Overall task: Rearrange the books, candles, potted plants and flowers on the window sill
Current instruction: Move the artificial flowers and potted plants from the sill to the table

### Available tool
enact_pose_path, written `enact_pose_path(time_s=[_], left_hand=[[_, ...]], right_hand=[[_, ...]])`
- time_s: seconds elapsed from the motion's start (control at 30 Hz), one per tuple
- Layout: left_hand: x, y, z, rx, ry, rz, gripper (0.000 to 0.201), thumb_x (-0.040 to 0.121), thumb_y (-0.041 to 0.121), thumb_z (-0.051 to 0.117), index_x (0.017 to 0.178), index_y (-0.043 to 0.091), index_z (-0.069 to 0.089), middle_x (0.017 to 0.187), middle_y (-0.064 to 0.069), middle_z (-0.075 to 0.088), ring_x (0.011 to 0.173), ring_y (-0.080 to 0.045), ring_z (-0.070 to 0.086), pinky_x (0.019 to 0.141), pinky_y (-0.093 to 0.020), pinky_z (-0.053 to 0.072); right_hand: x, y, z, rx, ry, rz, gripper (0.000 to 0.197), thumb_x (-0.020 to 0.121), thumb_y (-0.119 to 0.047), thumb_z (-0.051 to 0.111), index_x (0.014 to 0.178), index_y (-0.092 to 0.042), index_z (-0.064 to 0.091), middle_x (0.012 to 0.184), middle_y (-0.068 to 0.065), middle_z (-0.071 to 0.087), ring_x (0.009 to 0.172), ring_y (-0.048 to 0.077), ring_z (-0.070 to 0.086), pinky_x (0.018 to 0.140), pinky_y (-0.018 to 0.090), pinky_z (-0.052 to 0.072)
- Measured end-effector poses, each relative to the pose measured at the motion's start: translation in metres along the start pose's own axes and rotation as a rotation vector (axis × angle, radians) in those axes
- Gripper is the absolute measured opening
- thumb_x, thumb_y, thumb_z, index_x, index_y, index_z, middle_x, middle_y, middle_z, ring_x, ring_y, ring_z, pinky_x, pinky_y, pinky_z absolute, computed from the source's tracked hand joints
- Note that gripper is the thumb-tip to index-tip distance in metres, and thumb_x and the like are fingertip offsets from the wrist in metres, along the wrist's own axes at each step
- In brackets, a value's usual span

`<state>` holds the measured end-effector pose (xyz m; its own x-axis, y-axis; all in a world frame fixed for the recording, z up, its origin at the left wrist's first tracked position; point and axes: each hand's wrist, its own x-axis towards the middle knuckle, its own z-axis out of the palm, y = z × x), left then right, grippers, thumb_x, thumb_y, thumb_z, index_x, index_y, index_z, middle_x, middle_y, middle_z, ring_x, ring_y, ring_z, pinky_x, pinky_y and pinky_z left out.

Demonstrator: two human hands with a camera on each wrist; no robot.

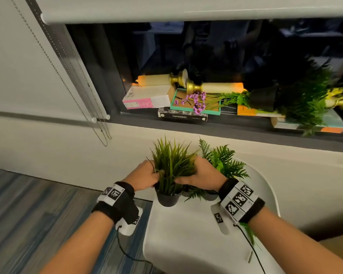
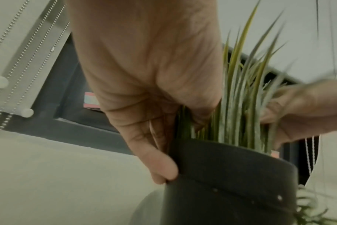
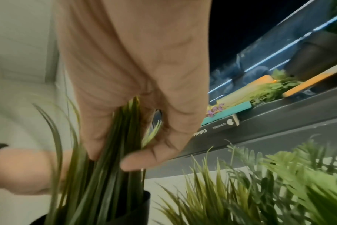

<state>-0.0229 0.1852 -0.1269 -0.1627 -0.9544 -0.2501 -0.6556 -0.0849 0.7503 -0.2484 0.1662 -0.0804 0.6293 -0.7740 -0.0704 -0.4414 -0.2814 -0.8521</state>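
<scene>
The window sill (image 1: pixel 236 133) carries 5 flat books at least, 2 candles lying on their sides, 1 tipped potted plant and 1 sprig of purple flowers (image 1: pixel 196 101), so it looks unsorted. Below the window sill, on a white seat (image 1: pixel 186 234), stand 3 pots. The grass plant (image 1: pixel 171 165) is nearest; the left hand (image 1: pixel 145 176) grips its rim and the right hand (image 1: pixel 201 175) pinches its blades, probably to lift it upright.

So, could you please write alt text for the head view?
Both hands, left hand and right hand, grip a grassy potted plant above a white chair. Behind, the window sill holds toppled candles, books, purple flowers and a tipped plant.
</scene>
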Motion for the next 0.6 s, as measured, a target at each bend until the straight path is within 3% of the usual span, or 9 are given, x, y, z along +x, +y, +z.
enact_pose_path(time_s=[0.13,0.2,0.3,0.4,0.5,0.6], left_hand=[[-0.004,-0.007,0.001,-0.039,-0.101,-0.054,0.02,0.089,0.019,0.057,0.1,0.004,0.066,0.083,-0.017,0.07,0.069,-0.029,0.07,0.061,-0.036,0.059],[-0.006,-0.012,0.009,-0.085,-0.141,-0.058,0.021,0.084,0.016,0.06,0.097,-0.001,0.065,0.079,-0.016,0.067,0.07,-0.032,0.069,0.062,-0.04,0.059],[-0.005,-0.021,0.028,-0.079,-0.116,-0.1,0.009,0.09,0.015,0.058,0.092,0.008,0.064,0.083,-0.012,0.067,0.08,-0.033,0.07,0.073,-0.044,0.059],[0.002,-0.028,0.043,0.03,-0.118,-0.139,0.027,0.09,0.03,0.053,0.104,0.008,0.064,0.099,-0.011,0.069,0.089,-0.027,0.069,0.083,-0.041,0.057],[0.012,-0.039,0.054,0.111,-0.142,-0.156,0.028,0.093,0.036,0.049,0.102,0.013,0.063,0.099,-0.009,0.068,0.091,-0.026,0.066,0.082,-0.034,0.054],[0.016,-0.036,0.056,0.094,-0.129,-0.163,0.024,0.093,0.035,0.052,0.098,0.016,0.065,0.095,-0.003,0.068,0.09,-0.02,0.065,0.076,-0.025,0.047]], right_hand=[[0.019,0.012,0.018,-0.21,-0.04,0.057,0.033,0.071,-0.03,0.081,0.098,-0.017,0.069,0.098,-0.002,0.07,0.092,0.013,0.065,0.085,0.034,0.055],[0.023,0.019,0.024,-0.288,-0.085,0.076,0.033,0.071,-0.031,0.081,0.098,-0.019,0.069,0.099,-0.002,0.07,0.092,0.015,0.065,0.085,0.034,0.055],[0.024,0.03,0.026,-0.402,-0.134,0.118,0.028,0.07,-0.031,0.08,0.094,-0.02,0.069,0.095,-0.002,0.07,0.088,0.016,0.066,0.083,0.036,0.056],[0.023,0.036,0.024,-0.478,-0.128,0.146,0.017,0.073,-0.025,0.078,0.085,-0.017,0.069,0.087,-0.003,0.069,0.084,0.015,0.065,0.081,0.031,0.056],[0.021,0.039,0.024,-0.555,-0.14,0.128,0.012,0.079,-0.023,0.071,0.07,-0.022,0.062,0.071,-0.009,0.059,0.072,0.012,0.058,0.069,0.022,0.048],[0.018,0.036,0.023,-0.547,-0.147,0.12,0.005,0.078,-0.018,0.071,0.079,-0.019,0.066,0.072,-0.009,0.056,0.068,0.009,0.054,0.064,0.019,0.044]])
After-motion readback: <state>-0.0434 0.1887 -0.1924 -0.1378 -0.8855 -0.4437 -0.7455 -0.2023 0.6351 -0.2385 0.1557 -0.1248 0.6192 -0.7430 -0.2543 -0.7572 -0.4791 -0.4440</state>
